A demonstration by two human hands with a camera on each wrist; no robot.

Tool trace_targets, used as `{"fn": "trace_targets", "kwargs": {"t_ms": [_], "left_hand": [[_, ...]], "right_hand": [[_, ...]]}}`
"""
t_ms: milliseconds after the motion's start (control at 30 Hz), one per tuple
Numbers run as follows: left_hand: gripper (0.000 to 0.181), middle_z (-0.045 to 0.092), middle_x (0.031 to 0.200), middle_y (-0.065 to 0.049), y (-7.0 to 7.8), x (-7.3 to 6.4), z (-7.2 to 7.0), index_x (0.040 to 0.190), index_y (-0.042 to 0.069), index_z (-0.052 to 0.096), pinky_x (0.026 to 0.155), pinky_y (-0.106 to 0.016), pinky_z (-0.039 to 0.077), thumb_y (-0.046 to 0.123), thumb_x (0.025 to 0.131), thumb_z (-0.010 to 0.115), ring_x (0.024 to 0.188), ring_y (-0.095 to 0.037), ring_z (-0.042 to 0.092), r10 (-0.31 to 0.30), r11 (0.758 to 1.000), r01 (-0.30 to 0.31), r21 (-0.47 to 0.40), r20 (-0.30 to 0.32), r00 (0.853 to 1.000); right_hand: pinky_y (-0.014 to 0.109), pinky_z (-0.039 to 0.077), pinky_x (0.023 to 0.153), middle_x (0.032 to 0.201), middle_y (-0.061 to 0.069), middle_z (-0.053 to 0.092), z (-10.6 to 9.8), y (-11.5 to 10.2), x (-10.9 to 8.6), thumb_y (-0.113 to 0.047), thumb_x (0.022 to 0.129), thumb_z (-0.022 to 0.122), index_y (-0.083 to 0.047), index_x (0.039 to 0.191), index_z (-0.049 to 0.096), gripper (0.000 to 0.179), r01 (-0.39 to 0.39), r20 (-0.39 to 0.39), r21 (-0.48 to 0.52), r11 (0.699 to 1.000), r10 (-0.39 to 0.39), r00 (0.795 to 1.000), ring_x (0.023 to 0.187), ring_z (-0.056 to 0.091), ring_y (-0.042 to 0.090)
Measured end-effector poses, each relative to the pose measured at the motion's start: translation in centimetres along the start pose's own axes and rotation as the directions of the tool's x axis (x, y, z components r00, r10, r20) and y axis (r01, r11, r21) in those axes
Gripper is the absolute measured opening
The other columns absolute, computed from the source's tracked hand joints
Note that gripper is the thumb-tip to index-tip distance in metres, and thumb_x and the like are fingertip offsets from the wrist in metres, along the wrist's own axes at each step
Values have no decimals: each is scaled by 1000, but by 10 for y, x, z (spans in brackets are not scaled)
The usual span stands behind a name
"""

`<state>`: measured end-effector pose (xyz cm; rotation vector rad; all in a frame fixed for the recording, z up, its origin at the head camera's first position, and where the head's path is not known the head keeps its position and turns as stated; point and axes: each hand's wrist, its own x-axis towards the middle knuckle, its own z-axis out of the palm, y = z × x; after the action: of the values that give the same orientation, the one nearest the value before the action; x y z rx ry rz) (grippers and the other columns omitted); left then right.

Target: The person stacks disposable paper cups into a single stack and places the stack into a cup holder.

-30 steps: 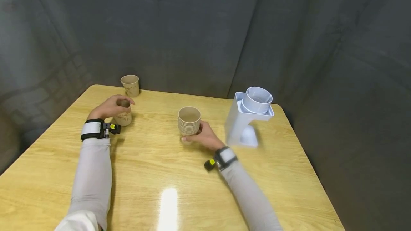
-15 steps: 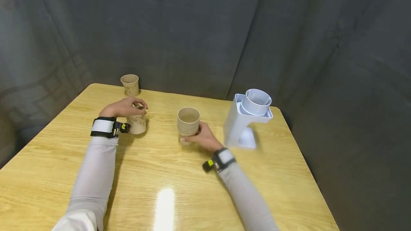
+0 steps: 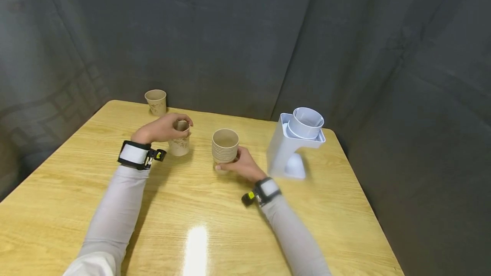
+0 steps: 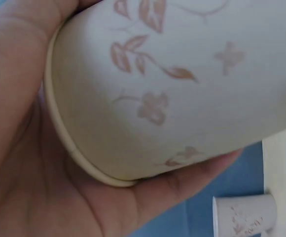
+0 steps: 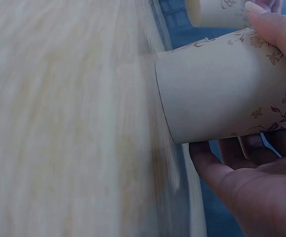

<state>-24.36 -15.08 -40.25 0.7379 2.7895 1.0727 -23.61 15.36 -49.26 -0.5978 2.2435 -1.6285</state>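
In the head view, my left hand (image 3: 163, 129) grips a beige paper cup (image 3: 179, 146) from above, thumb and fingers about its rim. The left wrist view shows the brown leaf print on this cup (image 4: 162, 89) up close. A little to the right, my right hand (image 3: 247, 166) holds a nested stack of paper cups (image 3: 225, 151) upright, low on its side. Thumb and fingers lie on opposite sides of the lowest cup (image 5: 222, 89) in the right wrist view. Whether either cup's base touches the table cannot be told.
Another printed paper cup (image 3: 157, 107) stands upright at the far left edge of the wooden table (image 3: 168, 225). Right of my right hand is a white plastic stand (image 3: 281, 150) with a round open cylinder (image 3: 307, 123) on top. A dark curtain (image 3: 215, 46) hangs behind the table.
My left hand has carried its paper cup rightward, closer to the stack. My right hand and the stack have stayed nearly in place.
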Motion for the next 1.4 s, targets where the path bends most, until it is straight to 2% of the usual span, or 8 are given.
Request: {"fn": "trace_targets", "kwargs": {"t_ms": [167,367,533,700,967,1133,1233,1400], "left_hand": [[24,67,114,-15,9,5,6,117,3,66,96,-51,46,10,94,70,106,-29,59,61,998,-60,37,-38,997],[28,63,116,-16,18,6,9,120,4,66,97,-50,45,11,93,71,110,-32,57,104,995,-101,28,-126,987],[32,60,124,-14,27,5,9,125,8,66,99,-51,46,17,95,71,117,-30,55,143,989,-144,13,-233,962],[32,59,127,-7,34,6,10,126,13,66,104,-48,43,19,96,71,122,-23,54,247,965,-261,8,-349,904],[35,60,126,-5,50,8,12,125,10,68,104,-41,44,9,91,76,121,-20,55,418,897,-434,85,-480,771],[36,62,124,-8,61,8,16,122,8,69,102,-32,45,1,87,76,119,-21,57,504,842,-528,112,-514,694],[36,63,123,-9,66,11,21,121,8,69,104,-30,44,0,87,76,118,-22,57,534,816,-571,96,-502,680],[37,63,123,-8,69,14,25,120,9,69,105,-31,44,-3,86,76,119,-23,56,549,800,-596,71,-487,679]], "right_hand": [[45,43,112,134,3,65,2,-1,2,-21,75,91,-13,137,59,70,5,4,-3,1000,-5,1000,125,61,22],[45,44,111,132,4,66,2,-1,2,-21,75,91,-13,136,59,69,0,-2,-5,1000,0,1000,124,61,22],[45,45,110,132,3,66,1,0,2,-22,75,92,-13,136,59,69,-5,-5,-12,1000,5,1000,124,62,22],[45,45,110,132,3,66,2,2,4,-23,74,92,-14,135,60,70,5,2,-18,1000,-5,1000,124,62,22],[45,44,111,132,2,66,1,0,5,-23,74,92,-15,135,60,69,9,5,-22,1000,-9,1000,125,61,21],[44,45,110,131,2,66,0,0,5,-23,75,91,-14,135,60,68,13,16,-21,1000,-13,1000,124,62,21],[44,47,109,130,3,67,0,0,5,-22,76,90,-13,134,60,66,22,23,-16,1000,-21,1000,122,62,22],[43,48,106,129,3,67,-1,1,8,-21,77,90,-13,134,60,65,31,29,-20,999,-30,999,121,63,22]]}}
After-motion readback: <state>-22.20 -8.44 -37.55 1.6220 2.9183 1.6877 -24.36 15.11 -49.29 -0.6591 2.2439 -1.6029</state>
